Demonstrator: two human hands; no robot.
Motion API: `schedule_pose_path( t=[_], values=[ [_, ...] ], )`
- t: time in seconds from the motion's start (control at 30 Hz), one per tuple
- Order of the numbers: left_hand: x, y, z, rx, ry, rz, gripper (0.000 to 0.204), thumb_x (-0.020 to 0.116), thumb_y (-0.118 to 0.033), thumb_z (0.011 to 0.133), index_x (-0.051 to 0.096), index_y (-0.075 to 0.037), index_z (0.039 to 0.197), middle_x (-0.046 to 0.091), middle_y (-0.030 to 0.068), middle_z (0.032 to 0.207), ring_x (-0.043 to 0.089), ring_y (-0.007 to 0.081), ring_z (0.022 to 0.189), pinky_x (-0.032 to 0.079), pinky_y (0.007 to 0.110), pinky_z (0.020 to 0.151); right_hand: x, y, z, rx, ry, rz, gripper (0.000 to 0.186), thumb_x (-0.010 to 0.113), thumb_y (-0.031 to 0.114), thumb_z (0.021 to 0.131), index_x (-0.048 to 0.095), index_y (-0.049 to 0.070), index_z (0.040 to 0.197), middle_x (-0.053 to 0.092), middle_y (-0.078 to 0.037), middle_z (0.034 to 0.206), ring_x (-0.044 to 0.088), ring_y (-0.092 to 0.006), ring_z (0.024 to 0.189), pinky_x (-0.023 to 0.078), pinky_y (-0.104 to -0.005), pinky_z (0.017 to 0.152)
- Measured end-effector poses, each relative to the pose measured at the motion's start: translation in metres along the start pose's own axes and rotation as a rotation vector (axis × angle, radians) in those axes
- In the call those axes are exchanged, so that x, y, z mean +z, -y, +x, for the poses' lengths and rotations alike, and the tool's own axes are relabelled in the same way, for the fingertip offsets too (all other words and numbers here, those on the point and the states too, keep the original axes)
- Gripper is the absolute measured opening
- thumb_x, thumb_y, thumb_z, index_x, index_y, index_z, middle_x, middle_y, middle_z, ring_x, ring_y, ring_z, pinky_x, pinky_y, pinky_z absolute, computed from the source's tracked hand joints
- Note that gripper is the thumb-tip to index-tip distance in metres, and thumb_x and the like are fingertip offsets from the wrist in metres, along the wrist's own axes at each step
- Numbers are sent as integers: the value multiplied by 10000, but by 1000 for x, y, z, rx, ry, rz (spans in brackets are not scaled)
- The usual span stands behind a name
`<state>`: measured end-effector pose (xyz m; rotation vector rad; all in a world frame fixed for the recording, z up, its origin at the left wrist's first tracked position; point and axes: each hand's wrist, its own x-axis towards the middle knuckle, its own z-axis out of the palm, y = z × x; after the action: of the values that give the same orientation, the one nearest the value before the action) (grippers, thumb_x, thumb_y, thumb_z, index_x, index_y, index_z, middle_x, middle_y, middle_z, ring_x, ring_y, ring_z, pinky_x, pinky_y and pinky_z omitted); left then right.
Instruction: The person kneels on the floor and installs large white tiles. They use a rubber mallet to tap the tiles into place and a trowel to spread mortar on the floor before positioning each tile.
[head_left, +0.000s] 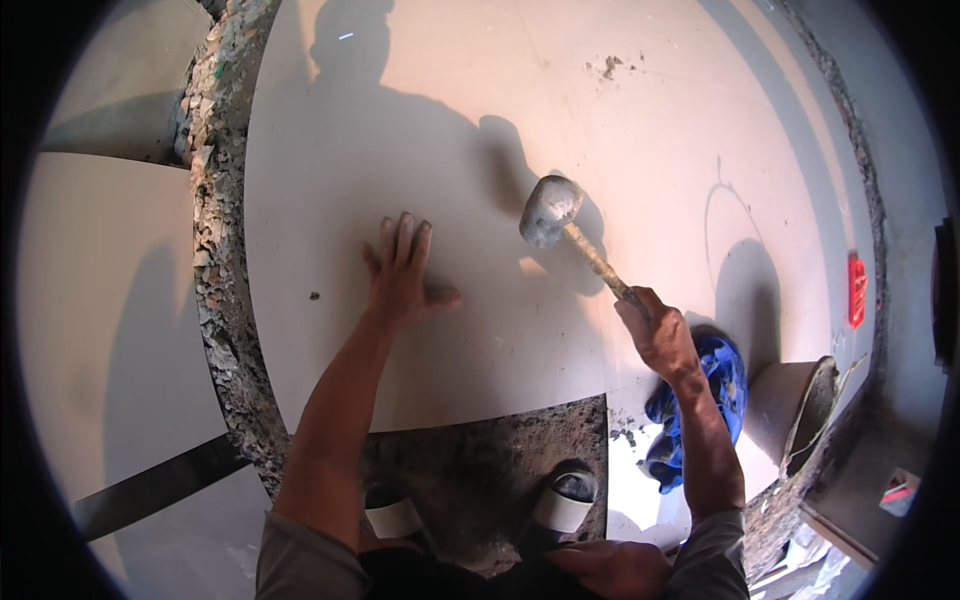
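Observation:
My left hand (400,280) rests on a large pale tile (640,130), fingers spread and palm down. In my right hand (660,337) is the wooden handle of a rubber mallet (550,212), gripped near its end. The mallet's greyish-white head is to the right of my left hand and seems raised over the tile; its exact height is hard to judge. Shadows of a person and the mallet fall across the tile. Partly behind my right forearm lies a crumpled blue thing (722,375), perhaps cloth or a glove.
A rough strip of rubble (225,300) runs along the tile's left edge, with more pale tiles (110,300) beyond. Brown bedding (480,450) shows at the near edge, around my feet. To the right are a bucket-like container (785,405) and a red plastic piece (857,290).

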<state>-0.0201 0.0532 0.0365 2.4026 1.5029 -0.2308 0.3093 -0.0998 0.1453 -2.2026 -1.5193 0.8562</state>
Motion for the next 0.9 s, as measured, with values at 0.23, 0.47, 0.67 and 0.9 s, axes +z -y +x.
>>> schedule_pose_path(
  t=[0.23,0.47,0.67,0.9],
  values=[
    [22,11,8,44,-102,56,1198,636,-793,601,160,-174,1510,88,125,1577,31,393,1446,64,738,1044,3,-11,-15,-55,12,-268,286,555,343,954,592,98,1098,624,-147,675,646,-290,633,500,-363,538],
    [25,11,8,49,-107,105,1200,635,-796,606,147,-183,1516,82,113,1582,32,374,1452,61,726,1056,14,-14,-28,-150,113,-251,213,563,217,924,621,143,1114,598,-93,1033,664,-247,675,550,-355,575],
    [22,10,7,50,-110,118,1182,636,-785,619,159,-176,1514,100,123,1579,49,387,1448,84,732,1049,18,-13,-26,-207,86,-306,268,576,315,925,604,138,1124,664,-135,899,678,-315,771,552,-419,643],
    [14,9,10,34,-49,136,1175,661,-762,611,190,-163,1505,126,126,1575,82,384,1444,130,723,1047,32,-14,-21,-75,85,-161,315,592,403,907,623,103,998,686,-169,826,664,-380,808,543,-453,664]
  ],
)
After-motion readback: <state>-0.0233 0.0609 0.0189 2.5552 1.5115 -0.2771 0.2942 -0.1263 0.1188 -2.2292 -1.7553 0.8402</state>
